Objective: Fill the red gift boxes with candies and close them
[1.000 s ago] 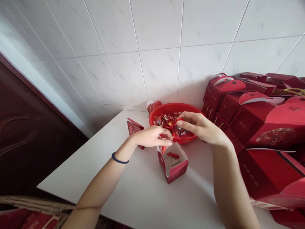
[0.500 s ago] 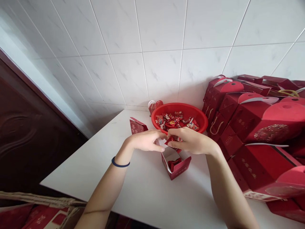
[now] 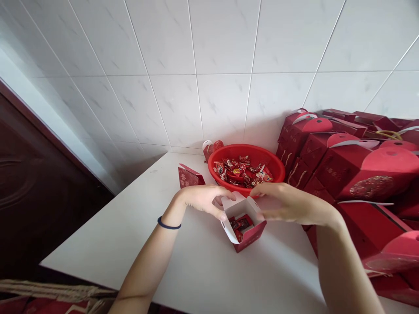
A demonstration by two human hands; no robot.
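A small red gift box point(image 3: 250, 237) with a white inside stands on the white table, its top flaps up. Several red-wrapped candies point(image 3: 241, 224) lie at its bottom. My left hand point(image 3: 207, 199), with a dark band at the wrist, grips the box's left and back flaps between thumb and fingers. My right hand point(image 3: 284, 203) is at the box's right side, thumb and fingers apart and slightly blurred, with nothing seen in it. Its fingertips overlap the right rim; whether they touch cannot be told. Behind the box is a red basin point(image 3: 278, 168) holding many wrapped candies.
Stacked red gift boxes point(image 3: 343, 170) fill the right side of the table point(image 3: 131, 226). A folded red carton piece point(image 3: 190, 176) stands left of the basin, with a small red-and-white item point(image 3: 207, 150) behind. A tiled wall point(image 3: 225, 100) closes the back.
My right hand has let go of the red-wrapped candy it held over the box and moved right. More candies show inside the box. My left hand still holds the flaps.
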